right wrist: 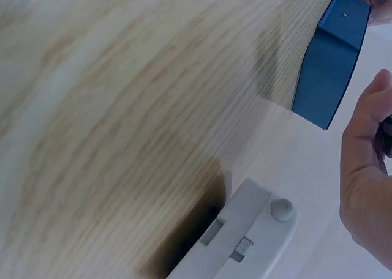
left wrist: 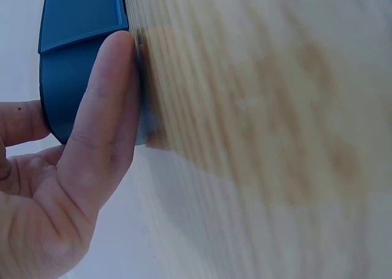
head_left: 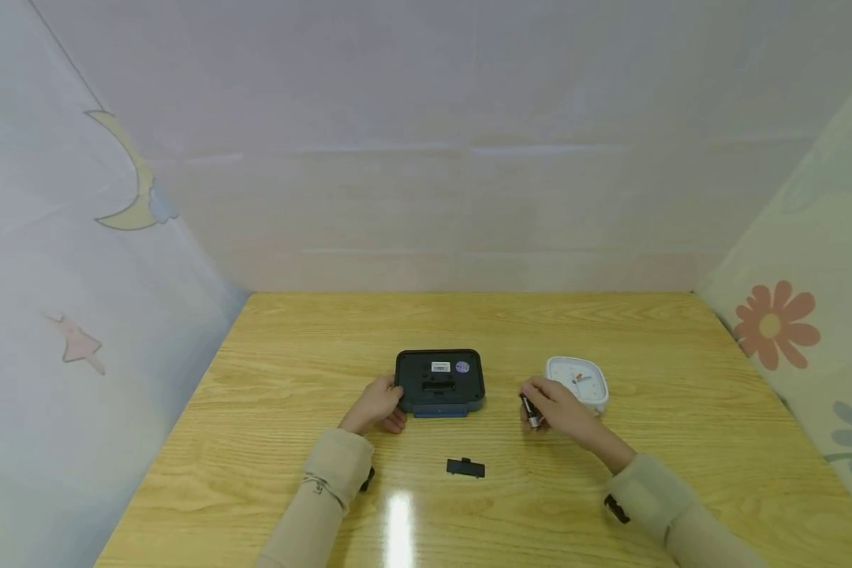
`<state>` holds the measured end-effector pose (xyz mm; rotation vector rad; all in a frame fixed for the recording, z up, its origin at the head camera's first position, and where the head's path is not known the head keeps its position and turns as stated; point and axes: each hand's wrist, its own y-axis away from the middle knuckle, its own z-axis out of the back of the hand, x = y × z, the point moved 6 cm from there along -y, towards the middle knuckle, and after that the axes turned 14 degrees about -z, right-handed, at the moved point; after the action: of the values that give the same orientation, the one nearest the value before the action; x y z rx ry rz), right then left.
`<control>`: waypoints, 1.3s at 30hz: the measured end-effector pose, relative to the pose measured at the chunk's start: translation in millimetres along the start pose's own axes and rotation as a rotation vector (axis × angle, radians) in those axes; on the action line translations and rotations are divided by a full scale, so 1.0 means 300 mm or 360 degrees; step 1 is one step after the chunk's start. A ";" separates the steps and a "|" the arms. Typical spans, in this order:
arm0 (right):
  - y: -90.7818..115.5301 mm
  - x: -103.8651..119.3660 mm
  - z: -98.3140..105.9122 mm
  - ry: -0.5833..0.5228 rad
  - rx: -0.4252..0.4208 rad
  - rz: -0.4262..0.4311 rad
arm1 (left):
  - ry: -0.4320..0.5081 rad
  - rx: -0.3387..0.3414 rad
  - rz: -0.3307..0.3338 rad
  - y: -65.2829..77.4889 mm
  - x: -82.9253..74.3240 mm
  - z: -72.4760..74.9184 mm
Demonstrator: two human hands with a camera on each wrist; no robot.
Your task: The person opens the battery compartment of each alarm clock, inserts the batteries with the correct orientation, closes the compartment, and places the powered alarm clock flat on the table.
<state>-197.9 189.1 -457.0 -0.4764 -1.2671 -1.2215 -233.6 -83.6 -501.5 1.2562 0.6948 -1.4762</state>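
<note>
My left hand (head_left: 375, 404) grips the left edge of a dark blue, box-shaped device (head_left: 439, 386), its black back facing up with an uncovered slot in the middle. In the left wrist view the fingers lie along the rounded end of the blue casing (left wrist: 72, 77), close over the tabletop. To the right of the device, my right hand (head_left: 559, 406) pinches a black battery (head_left: 531, 411) with a silver end. The right wrist view shows only a dark sliver of it at the frame's edge. Nearer the front lies a small black battery cover (head_left: 465, 468).
Just behind the right hand, a white clock (head_left: 588, 380) rests face up, partly covered by that hand. Its knobbed casing (right wrist: 251, 236) shows in the right wrist view. The wooden table (head_left: 291, 339) meets printed cloth walls at the back and sides.
</note>
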 end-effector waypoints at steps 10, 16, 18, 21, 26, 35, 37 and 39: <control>-0.019 0.002 -0.022 -0.0241 0.0178 -0.0044 | 0.0008 0.0007 -0.0010 0.004 -0.008 -0.001; -0.017 0.017 -0.027 -0.0195 0.0172 0.0005 | 0.0012 0.0002 -0.0012 0.004 -0.007 0.000; -0.017 0.020 -0.028 -0.0181 0.0156 0.0011 | 0.0015 0.0000 -0.0007 0.003 -0.006 0.000; -0.017 0.023 -0.028 -0.0177 0.0131 0.0012 | 0.0023 -0.0001 0.0002 0.001 -0.004 -0.001; -0.027 0.026 -0.032 -0.0115 0.0079 0.0007 | 0.0026 0.0001 0.0003 0.003 -0.005 0.000; -0.050 0.036 -0.050 -0.0007 0.0037 0.0007 | 0.0027 0.0000 0.0007 -0.001 0.003 -0.001; -0.054 0.041 -0.054 -0.0008 0.0041 0.0005 | 0.0028 0.0002 0.0007 -0.002 0.005 -0.002; -0.058 0.046 -0.058 -0.0006 0.0048 0.0006 | 0.0032 0.0004 0.0011 -0.003 0.006 -0.003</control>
<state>-207.6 162.4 -455.7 -0.4593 -1.2854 -1.1970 -234.1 -83.2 -503.5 1.2756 0.7017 -1.4612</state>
